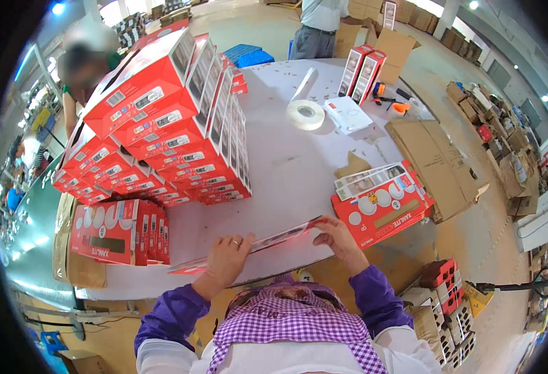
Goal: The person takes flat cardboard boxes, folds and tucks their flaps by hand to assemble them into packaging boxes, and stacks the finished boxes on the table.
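Observation:
Tilted on its long edge near the table's front, a thin red-and-white carton point(280, 237) spans the gap between my two hands. My left hand point(227, 258), with a ring on one finger, grips it towards its left part. At its right end, the thumb and curled fingers of my right hand point(338, 240) close on the carton's corner. From this angle it looks like a flat, unopened-out carton, and its far face is hidden. Just beyond my right hand lies a pile of flat red cartons point(386, 206).
Tall stacks of red boxes point(180, 134) stand at the left, with more boxes point(109, 232) at the front left corner. Across the white table point(274, 165) are a tape roll point(305, 115), papers point(347, 115) and two upright boxes point(361, 71). Flattened cardboard point(436, 165) overhangs the right edge. People stand beyond.

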{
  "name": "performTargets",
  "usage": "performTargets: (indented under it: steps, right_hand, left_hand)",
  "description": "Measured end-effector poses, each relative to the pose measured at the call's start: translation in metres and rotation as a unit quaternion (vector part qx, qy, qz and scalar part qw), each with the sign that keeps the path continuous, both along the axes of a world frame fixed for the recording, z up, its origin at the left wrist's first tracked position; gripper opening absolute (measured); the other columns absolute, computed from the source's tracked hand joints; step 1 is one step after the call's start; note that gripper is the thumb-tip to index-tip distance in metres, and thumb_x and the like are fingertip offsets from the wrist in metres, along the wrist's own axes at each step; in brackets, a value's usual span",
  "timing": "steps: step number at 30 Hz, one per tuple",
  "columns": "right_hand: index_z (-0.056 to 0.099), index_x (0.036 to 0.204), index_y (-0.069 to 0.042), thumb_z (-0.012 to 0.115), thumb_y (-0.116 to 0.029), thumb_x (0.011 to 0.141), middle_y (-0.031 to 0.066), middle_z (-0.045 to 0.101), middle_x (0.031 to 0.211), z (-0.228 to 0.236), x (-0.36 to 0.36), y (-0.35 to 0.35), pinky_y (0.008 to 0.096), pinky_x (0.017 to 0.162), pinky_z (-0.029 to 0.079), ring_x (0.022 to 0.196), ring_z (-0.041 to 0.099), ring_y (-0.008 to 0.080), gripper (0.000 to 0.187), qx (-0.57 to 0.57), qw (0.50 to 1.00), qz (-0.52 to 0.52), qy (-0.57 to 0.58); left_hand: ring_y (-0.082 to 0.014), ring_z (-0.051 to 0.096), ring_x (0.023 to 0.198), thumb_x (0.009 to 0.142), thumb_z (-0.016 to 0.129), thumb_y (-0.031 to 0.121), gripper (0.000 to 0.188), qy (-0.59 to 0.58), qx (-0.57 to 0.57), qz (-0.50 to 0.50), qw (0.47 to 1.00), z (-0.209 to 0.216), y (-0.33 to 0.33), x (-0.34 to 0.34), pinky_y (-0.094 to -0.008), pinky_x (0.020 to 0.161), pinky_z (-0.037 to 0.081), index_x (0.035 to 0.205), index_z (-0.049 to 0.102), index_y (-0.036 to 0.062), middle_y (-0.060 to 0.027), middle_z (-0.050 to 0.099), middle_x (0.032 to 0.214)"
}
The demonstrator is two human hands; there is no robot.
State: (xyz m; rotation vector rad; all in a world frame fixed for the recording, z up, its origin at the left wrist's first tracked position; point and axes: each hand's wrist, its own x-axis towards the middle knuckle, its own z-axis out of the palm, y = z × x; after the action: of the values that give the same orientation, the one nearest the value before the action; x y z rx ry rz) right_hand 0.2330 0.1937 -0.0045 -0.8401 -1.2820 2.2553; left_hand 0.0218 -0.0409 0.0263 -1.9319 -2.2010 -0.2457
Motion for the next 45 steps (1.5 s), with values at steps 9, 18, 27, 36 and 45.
performTargets:
  steps: [9, 18, 27, 36, 45]
  right_hand:
    - [0.06, 0.095, 0.001, 0.06, -0.036, 0.093, 0.0068, 0.065, 0.082, 0.027, -0.005, -0.005, 0.0252, 0.048, 0.049, 0.051, 0.06, 0.0136, 0.036, 0.003, 0.996, 0.036, -0.076]
    - [0.062, 0.093, -0.002, 0.059, -0.036, 0.093, 0.0028, 0.059, 0.066, -0.027, 0.031, -0.017, 0.0241, 0.038, 0.039, 0.042, 0.05, 0.0103, 0.034, 0.02, 0.967, 0.087, -0.24]
    - [0.047, 0.126, 0.003, 0.062, -0.028, 0.092, 0.009, 0.062, 0.105, 0.062, -0.01, 0.007, 0.0287, 0.068, 0.051, 0.081, 0.064, 0.0167, 0.048, 0.251, 0.935, -0.249, 0.007]
    - [0.038, 0.139, -0.001, 0.058, -0.038, 0.094, 0.0059, 0.053, 0.121, 0.109, -0.047, 0.008, 0.0277, 0.083, 0.05, 0.109, 0.052, 0.0131, 0.062, 0.143, 0.964, -0.099, 0.203]
    - [0.034, 0.138, -0.006, 0.064, -0.029, 0.091, 0.0077, 0.053, 0.119, 0.115, -0.079, -0.048, 0.0252, 0.069, 0.051, 0.103, 0.056, 0.0141, 0.06, 0.096, 0.987, -0.073, 0.107]
  left_hand:
    - [-0.031, 0.056, 0.101, 0.078, 0.07, 0.023, 0.068, -0.011, 0.022, -0.052, 0.998, 0.011, 0.051, 0.027, -0.0436, 0.082, 0.044, 0.138, 0.042, 0.009, -0.0161, 0.052, 0.125]
    - [-0.0329, 0.054, 0.105, 0.073, 0.071, 0.031, 0.087, -0.038, -0.09, -0.081, 0.992, -0.043, 0.038, 0.061, -0.0509, 0.085, 0.043, 0.145, 0.03, 0.0037, -0.0181, 0.049, 0.129]
    - [-0.0357, 0.052, 0.114, 0.073, 0.074, 0.02, 0.084, -0.235, 0.007, 0.011, 0.972, 0.062, 0.062, 0.007, -0.0447, 0.094, 0.043, 0.141, 0.029, -0.0042, -0.0247, 0.049, 0.128]
    - [-0.021, 0.043, 0.127, 0.082, 0.071, 0.009, 0.085, -0.661, 0.15, -0.059, 0.733, 0.059, 0.037, -0.018, -0.0342, 0.105, 0.036, 0.146, 0.017, -0.0033, -0.0146, 0.043, 0.138]
    - [-0.0196, 0.048, 0.123, 0.096, 0.055, 0.027, 0.064, -0.792, 0.213, 0.003, 0.572, 0.072, 0.011, -0.018, -0.0363, 0.097, 0.047, 0.148, 0.022, 0.0074, -0.01, 0.045, 0.137]
